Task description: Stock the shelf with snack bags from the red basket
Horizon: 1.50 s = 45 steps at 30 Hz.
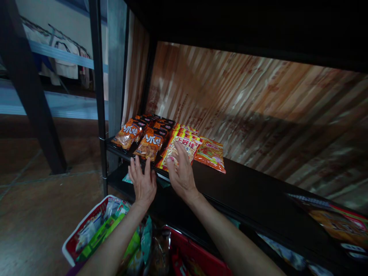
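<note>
Head view, left hand: the left hand (pixel 143 183) is spread, palm down, fingertips at the near end of an orange-and-black packet (pixel 149 145); whether they press on it or only sit just beside it, I cannot tell.
Right hand: the right hand (pixel 183 177) is open, thumb apart from the fingers, over a striped red-and-yellow packet (pixel 192 147); contact is unclear, and nothing looks pinched.
Packet rows: ahead of both hands, on the shelf (pixel 247 182), lie two orange-and-black rows, then the striped row; an orange packet (pixel 212 153) lies just right of the right hand.
Done so far: the rows beyond the hands look lined up and close to finished — my judgement from their even front edges.
Left over: the orange packet seems to be only the start of a row, and more packs fill the white-rimmed basket (pixel 69 245) below the left hand, so the arranging looks partway along.
Red basket: the red basket (pixel 198 245), below the right forearm, is cut off by the lower edge; its contents are dark.
Hidden: the right hand covers part of the striped print, front packets hide those behind, and the forearms block parts of both baskets.
Far right: a large packet (pixel 339 222), well apart from the right hand, is blurred — its print is unreadable.
</note>
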Motion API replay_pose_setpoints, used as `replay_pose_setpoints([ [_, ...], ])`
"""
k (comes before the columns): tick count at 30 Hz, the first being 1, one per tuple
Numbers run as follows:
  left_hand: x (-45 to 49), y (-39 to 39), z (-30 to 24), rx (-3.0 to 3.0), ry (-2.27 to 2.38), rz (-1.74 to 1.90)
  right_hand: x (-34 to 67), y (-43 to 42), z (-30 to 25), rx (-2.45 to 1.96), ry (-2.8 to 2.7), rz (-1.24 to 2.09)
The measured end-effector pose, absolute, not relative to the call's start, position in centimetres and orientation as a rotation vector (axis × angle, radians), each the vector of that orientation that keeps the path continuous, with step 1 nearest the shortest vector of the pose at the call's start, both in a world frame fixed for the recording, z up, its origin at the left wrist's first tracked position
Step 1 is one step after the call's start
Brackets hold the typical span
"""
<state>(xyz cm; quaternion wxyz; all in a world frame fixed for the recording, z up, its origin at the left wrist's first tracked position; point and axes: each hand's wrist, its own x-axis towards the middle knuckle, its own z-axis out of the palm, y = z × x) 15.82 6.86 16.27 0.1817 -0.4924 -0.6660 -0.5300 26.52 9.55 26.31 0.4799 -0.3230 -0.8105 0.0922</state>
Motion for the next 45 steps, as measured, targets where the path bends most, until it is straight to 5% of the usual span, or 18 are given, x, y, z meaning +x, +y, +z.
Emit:
replay_pose_setpoints([
  [10, 14.5, 7.2, 15.7, -1.415, -1.929, -1.441, 18.6, 14.1, 29.3, -1.430, -2.005, 0.610],
  [20, 13.0, 8.0, 16.2, -1.484, -2.004, -1.309, 17.7, 17.6, 27.3, -1.397, -1.724, 0.957],
  [33, 12.5, 8.7, 16.5, -1.528, -1.980, -1.351, 18.1, 16.1, 29.4, -1.463, -2.140, 0.321],
  [45, 12.5, 8.8, 16.0, -1.514, -1.942, -1.378, 19.1, 15.1, 27.0, -1.039, -2.527, -0.120],
])
